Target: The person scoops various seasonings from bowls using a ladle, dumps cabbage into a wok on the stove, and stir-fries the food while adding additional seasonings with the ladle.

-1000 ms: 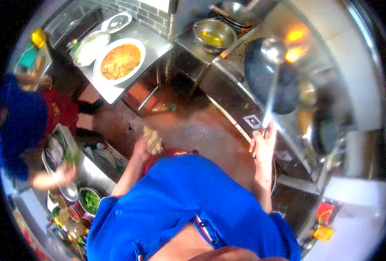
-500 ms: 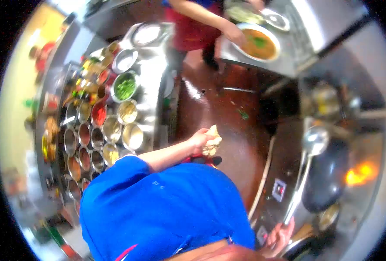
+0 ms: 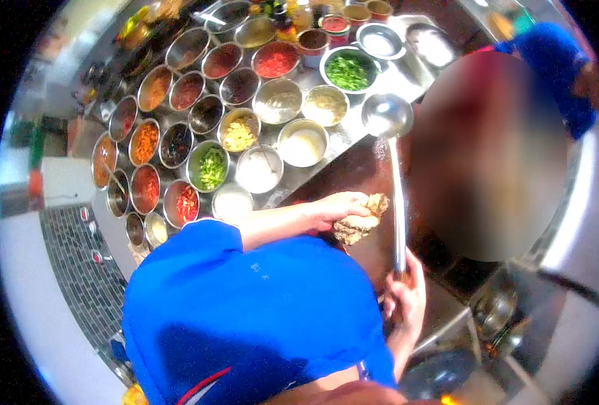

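Observation:
My left hand (image 3: 340,208) is closed round a crumpled beige cloth (image 3: 359,226), which bulges out past the fingers in front of my blue shirt. To its right, my right hand (image 3: 409,290) grips a long-handled metal ladle (image 3: 398,202) low on its handle. The ladle points away from me, and its round bowl (image 3: 387,115) is near the edge of the steel counter, close to a bowl of pale contents (image 3: 303,143) and a bowl of chopped greens (image 3: 349,70). I cannot tell whether the ladle holds anything.
Several metal bowls of ingredients crowd the steel counter (image 3: 326,158), including a bowl of red pieces (image 3: 275,59). A dark wok (image 3: 441,374) with flame beside it is at lower right. A co-worker's blue sleeve (image 3: 549,67) shows at upper right, beside a large blurred patch.
My view has turned left toward the counter, and the wok has shifted to the bottom edge. The ladle has swung from the stove side to near the counter. Both hands keep their holds.

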A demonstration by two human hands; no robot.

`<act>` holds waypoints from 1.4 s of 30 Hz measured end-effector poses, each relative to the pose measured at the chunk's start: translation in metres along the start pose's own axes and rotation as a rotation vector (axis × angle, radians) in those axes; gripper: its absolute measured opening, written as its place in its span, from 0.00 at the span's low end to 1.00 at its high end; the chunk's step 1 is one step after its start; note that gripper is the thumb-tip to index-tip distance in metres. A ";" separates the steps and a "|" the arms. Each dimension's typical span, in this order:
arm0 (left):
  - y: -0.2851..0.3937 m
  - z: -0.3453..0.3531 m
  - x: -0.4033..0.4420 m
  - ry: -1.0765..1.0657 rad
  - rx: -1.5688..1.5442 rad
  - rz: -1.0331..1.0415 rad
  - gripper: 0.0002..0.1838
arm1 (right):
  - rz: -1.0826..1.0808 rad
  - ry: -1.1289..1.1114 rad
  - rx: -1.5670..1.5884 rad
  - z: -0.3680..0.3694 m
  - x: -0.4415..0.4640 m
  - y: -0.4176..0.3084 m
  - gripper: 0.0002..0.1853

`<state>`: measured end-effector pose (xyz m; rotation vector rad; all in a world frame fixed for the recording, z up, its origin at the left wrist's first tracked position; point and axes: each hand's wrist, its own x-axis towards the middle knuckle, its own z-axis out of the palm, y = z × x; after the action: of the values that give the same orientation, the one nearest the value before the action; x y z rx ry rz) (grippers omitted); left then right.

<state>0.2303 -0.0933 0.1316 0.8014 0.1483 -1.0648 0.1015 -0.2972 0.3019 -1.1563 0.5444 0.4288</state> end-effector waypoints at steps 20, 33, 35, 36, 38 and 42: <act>0.141 -0.106 -0.187 0.858 -0.077 0.655 0.23 | -0.236 -0.601 -1.052 0.202 0.294 -0.036 0.17; 0.059 -0.044 -0.264 1.283 -0.319 0.526 0.26 | -0.557 -1.139 -2.124 0.327 0.500 0.076 0.20; 0.052 -0.045 -0.260 1.269 -0.384 0.586 0.26 | 0.053 -1.315 -1.936 0.336 0.511 0.081 0.20; 0.063 -0.037 -0.259 1.277 -0.426 0.593 0.26 | -0.292 -1.392 -1.883 0.331 0.519 0.084 0.21; 0.057 -0.042 -0.265 1.229 -0.442 0.602 0.25 | -0.475 -1.115 -1.955 0.325 0.504 0.074 0.23; 0.062 -0.042 -0.279 1.208 -0.457 0.557 0.24 | -0.538 -1.183 -1.853 0.298 0.515 0.112 0.26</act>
<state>0.1515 0.1497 0.2653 0.8915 1.0786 0.0975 0.4994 0.0418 -0.0032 -2.2702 -1.5531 1.0550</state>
